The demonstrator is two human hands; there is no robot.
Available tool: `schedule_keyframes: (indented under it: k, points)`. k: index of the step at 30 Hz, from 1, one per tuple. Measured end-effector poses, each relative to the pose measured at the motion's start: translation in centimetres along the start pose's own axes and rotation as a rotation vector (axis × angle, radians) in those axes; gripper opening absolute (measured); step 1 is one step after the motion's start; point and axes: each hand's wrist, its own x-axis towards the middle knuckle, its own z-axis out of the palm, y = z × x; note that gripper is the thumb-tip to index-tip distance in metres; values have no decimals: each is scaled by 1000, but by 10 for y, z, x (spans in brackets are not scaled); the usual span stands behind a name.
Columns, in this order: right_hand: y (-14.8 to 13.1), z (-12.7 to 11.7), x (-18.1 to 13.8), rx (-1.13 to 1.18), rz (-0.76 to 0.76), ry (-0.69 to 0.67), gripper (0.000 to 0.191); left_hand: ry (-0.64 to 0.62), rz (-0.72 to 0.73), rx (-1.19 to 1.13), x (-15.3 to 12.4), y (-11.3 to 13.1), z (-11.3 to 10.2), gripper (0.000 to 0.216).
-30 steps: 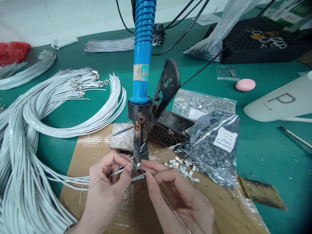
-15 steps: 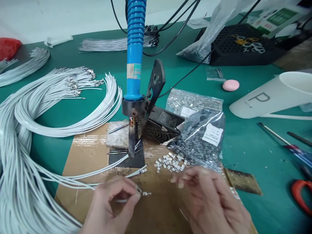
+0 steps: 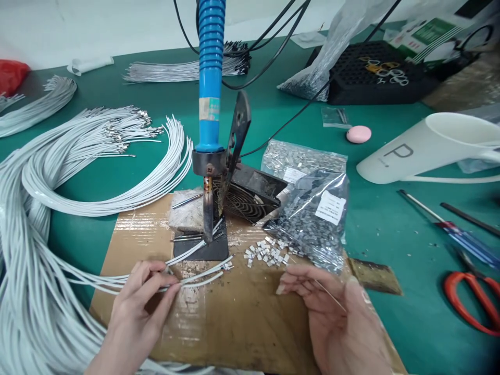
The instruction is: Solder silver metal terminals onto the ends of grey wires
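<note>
Fingers of the left hand (image 3: 135, 302) are closed in a pinch on white wires (image 3: 207, 271), whose ends extend rightward over the cardboard (image 3: 242, 317). Fingers of the right hand (image 3: 336, 317) are half open and loosely curled, thumb parted, with a thin strand (image 3: 331, 298) lying across them. Small metal pieces (image 3: 269, 251) lie scattered on the cardboard beyond the right fingertips. Behind the wires stands a blue-handled iron (image 3: 210, 83), tip downward; its tape print is illegible. Dark parts bag (image 3: 300, 224) bears a white label (image 3: 330, 207), print too small to read; the clear bag (image 3: 275, 153) behind likewise. White cup (image 3: 414, 151) on the green table (image 3: 375, 224) reads "P", smaller marking unreadable.
</note>
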Motion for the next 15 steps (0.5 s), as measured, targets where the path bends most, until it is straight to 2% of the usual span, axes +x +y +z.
schedule_keyframes:
  k: [7,11,15]
  points:
    - [11,-4,-3,-81,-31,-48,55,-50,-17,-29,4,0,-7,9]
    - [13,-4,-5,-102,-5,15,52,-118,-95,-97,6,-4,-17,11]
    - [19,-10,-3,-115,-16,-51,53,-207,-94,-116,14,-4,-27,11]
